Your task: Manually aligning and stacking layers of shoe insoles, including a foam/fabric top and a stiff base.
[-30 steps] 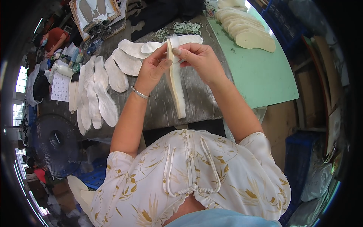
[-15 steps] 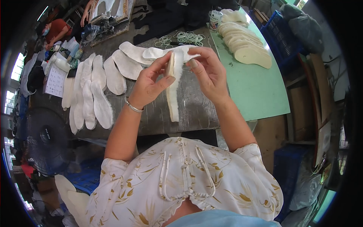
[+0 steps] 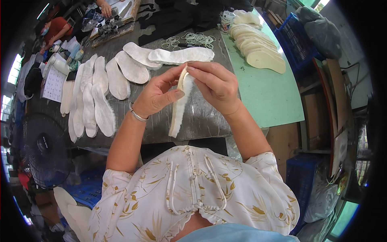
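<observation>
A fleecy white insole with a cream backing (image 3: 180,111) hangs edge-on between my hands, above the dark table. My left hand (image 3: 156,94), with a bangle at its wrist, grips its upper part, thumb in front and fingers behind. At the top end my right hand (image 3: 215,84) pinches the tip between thumb and fingers. Just beyond my hands lies another fluffy insole (image 3: 181,56), set crosswise. Further white fleece insoles (image 3: 102,109) are fanned out and overlapping on the left of the table.
On a green mat (image 3: 268,101) at the right lies a row of overlapping cream insoles (image 3: 265,60). Green rubber bands (image 3: 198,39) and black material (image 3: 177,18) are at the back. A fan (image 3: 45,147) stands at the left. Another person (image 3: 56,30) works at the far left.
My right hand has come in from beside the insole and closed on its top tip. The insole's lower end has swung slightly left; my left hand keeps its hold.
</observation>
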Tool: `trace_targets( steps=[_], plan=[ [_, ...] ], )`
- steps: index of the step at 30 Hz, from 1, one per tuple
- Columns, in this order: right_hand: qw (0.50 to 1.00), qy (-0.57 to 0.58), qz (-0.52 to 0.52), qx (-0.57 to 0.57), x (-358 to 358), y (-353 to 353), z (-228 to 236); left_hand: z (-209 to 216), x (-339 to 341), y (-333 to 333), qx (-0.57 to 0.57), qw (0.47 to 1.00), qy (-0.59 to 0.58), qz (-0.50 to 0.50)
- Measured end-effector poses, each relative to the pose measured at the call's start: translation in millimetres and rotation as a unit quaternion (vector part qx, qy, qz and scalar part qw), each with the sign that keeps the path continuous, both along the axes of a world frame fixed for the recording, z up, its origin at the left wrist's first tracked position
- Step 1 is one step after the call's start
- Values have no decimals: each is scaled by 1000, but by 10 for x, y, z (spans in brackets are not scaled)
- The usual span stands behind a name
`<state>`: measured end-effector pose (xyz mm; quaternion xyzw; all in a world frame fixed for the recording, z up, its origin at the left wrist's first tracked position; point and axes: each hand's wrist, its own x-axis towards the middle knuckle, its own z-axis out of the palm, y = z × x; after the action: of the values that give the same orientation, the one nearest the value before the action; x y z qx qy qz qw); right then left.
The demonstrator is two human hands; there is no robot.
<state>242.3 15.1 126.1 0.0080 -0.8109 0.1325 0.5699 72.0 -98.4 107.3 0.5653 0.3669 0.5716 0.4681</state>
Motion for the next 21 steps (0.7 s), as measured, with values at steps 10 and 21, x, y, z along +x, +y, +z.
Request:
trace_targets(
  steps=[10,21],
  plan=[
    [994,22,-71,77,22,-1,-5,30,4,63,89,991,88,52],
    [979,-11,-77,188,-128,7,140,937,-215,32,-211,951,199,105]
  ],
)
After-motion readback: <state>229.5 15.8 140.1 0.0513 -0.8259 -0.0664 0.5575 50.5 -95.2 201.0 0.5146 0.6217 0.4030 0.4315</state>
